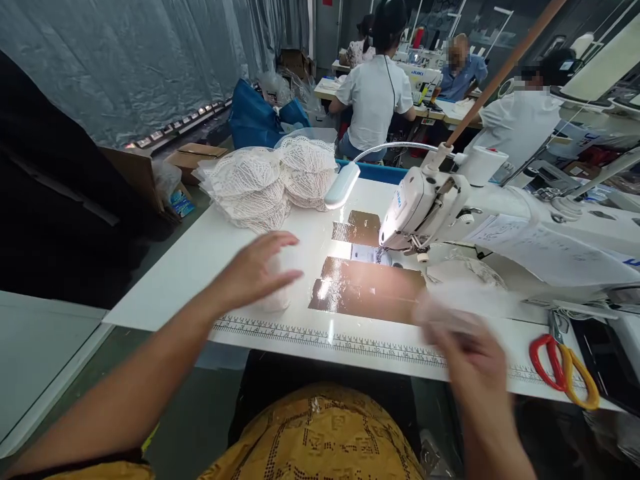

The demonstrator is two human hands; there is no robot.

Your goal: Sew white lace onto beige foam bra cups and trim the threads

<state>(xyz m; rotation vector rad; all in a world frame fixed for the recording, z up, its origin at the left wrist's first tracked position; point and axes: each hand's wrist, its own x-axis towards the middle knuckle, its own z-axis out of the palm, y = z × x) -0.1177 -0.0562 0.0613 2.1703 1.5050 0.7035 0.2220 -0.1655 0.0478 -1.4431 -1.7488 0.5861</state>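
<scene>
My left hand (255,270) hovers over the left part of the sewing table, thumb and fingers apart. A small white piece (278,301), its kind unclear, lies just under and beside those fingers. Motion blurs my right hand (473,353), which is at the table's front edge, right of the needle area. Its fingers look closed on a thin white piece of fabric (450,308), also smeared. Between the hands stands the head of a white sewing machine (407,203), with brown shiny tape (367,290) on the table around its needle plate.
Stacked white lace pieces (255,183) sit at the table's back left. A lamp (343,185) hangs over the table. Red-and-yellow-handled scissors (567,370) lie at the right front edge, by a dark flat device (607,360). A printed ruler (330,337) runs along the front. Several people sit beyond.
</scene>
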